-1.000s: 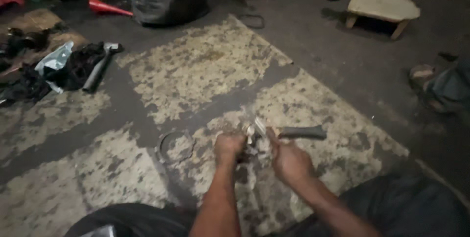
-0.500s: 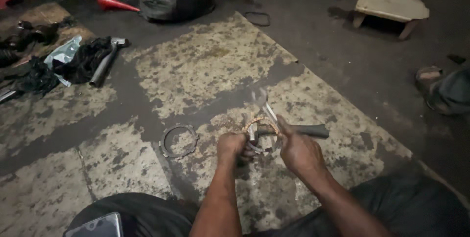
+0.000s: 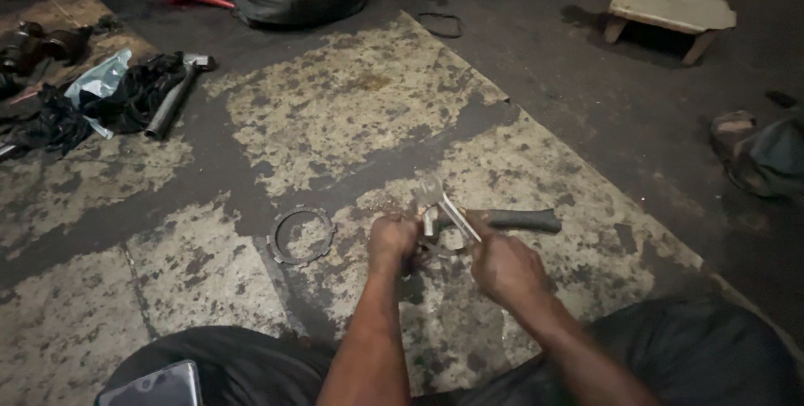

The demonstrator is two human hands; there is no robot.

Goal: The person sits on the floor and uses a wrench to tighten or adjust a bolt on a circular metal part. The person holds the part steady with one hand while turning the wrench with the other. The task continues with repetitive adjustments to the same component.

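1. Right now I see both forearms reaching up from the bottom centre of the frame, converging just below the middle.
2. My left hand (image 3: 392, 240) is curled into a tight fist, knuckles up, gripping the left edge of a small metal ring part (image 3: 435, 247) that sits between the two hands, low over the floor (image 3: 352, 113).
3. My right hand (image 3: 502, 268) is also closed, wrapped round the lower end of a metal spanner (image 3: 442, 205); its shaft slants up and left, with the head just above the ring part.
4. Exactly how the spanner meets the ring part I cannot tell; the hands cover it.
5. Just right of the hands, a dark-handled tool (image 3: 521, 221) lies flat on the floor, handle pointing right.
6. Left of the left hand, near but apart, a toothed metal ring (image 3: 301, 235) lies flat.
7. Upper left of the frame, a hammer (image 3: 174, 96) lies beside dark rags (image 3: 126, 96).
8. Upper right, a low wooden stool (image 3: 670, 10) stands well apart.
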